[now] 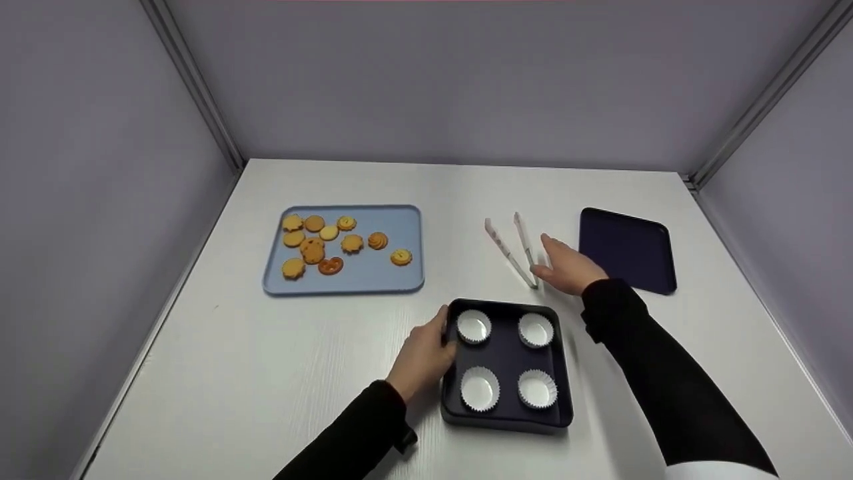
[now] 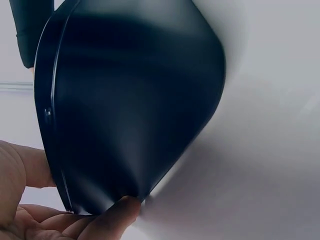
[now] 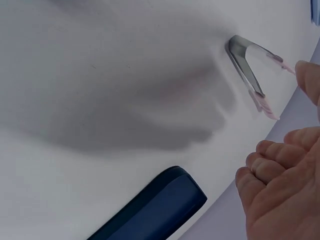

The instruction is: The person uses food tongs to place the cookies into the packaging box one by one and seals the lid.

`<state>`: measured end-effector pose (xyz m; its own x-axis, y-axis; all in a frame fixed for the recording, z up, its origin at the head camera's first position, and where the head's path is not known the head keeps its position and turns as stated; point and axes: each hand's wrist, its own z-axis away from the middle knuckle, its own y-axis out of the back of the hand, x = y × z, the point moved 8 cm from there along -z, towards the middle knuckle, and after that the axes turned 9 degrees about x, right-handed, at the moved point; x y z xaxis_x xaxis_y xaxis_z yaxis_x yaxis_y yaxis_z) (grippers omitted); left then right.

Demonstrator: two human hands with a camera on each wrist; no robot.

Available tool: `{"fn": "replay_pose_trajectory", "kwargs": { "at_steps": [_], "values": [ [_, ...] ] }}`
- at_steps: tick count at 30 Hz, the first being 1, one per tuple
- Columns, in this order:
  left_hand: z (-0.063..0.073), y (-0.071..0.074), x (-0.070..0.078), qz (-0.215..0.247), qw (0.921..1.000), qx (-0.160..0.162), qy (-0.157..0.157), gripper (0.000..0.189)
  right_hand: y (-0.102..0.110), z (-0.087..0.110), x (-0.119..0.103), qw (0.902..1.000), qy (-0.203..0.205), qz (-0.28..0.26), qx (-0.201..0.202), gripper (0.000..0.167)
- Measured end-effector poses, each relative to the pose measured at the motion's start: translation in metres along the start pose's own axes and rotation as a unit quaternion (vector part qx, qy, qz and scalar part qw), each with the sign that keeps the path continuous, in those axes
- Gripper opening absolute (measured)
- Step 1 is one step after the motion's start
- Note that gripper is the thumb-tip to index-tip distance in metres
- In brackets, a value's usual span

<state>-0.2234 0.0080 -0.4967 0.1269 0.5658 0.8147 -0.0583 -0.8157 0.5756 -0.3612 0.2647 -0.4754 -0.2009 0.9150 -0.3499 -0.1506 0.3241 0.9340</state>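
My left hand (image 1: pixel 423 353) grips the left wall of a dark navy baking tin (image 1: pixel 505 363), its thumb over the rim and its fingers on the outside. In the left wrist view the tin's wall (image 2: pixel 130 100) fills much of the picture. White paper baking cups stand in the tin, among them a back-left cup (image 1: pixel 474 327) and a front-right cup (image 1: pixel 537 389). My right hand (image 1: pixel 570 267) hovers beside metal tongs (image 3: pixel 242 60), fingers extended and holding nothing. Pale, patterned grips cover the tongs' spread arms, which point away from me.
Back left, a light blue tray (image 1: pixel 373 281) carries several cookies, including a pretzel-shaped one (image 1: pixel 330 265) and a swirled one (image 1: pixel 378 241). A flat dark navy lid or tray (image 1: pixel 626 250) lies right of my right hand. Grey walls (image 1: pixel 440 80) enclose the white table (image 1: pixel 253 373).
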Motion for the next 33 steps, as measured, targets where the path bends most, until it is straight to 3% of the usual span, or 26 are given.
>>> {"fn": "replay_pose_trajectory", "kwargs": {
  "at_steps": [11, 20, 23, 29, 33],
  "values": [
    [0.019, 0.019, -0.012, -0.016, 0.9998, 0.010, 0.001, 0.070, -0.009, -0.006, 0.000, 0.9998, -0.008, 0.014, 0.007, 0.078],
    [0.036, 0.035, -0.024, -0.017, 0.9995, 0.023, 0.013, 0.071, 0.002, -0.009, 0.001, 0.9895, -0.014, 0.068, 0.126, 0.059],
    [0.040, 0.039, -0.027, -0.017, 0.9994, 0.024, 0.016, 0.072, -0.002, -0.013, -0.001, 0.9907, -0.012, 0.059, 0.122, 0.068],
    [0.044, 0.045, -0.031, -0.015, 0.9993, 0.028, 0.019, 0.071, -0.024, -0.022, -0.005, 0.9963, -0.031, 0.026, 0.075, 0.094],
    [0.045, 0.048, -0.033, -0.011, 0.9995, 0.025, 0.016, 0.071, -0.034, -0.028, -0.008, 0.9937, -0.060, 0.024, 0.092, 0.096]
  ]
}}
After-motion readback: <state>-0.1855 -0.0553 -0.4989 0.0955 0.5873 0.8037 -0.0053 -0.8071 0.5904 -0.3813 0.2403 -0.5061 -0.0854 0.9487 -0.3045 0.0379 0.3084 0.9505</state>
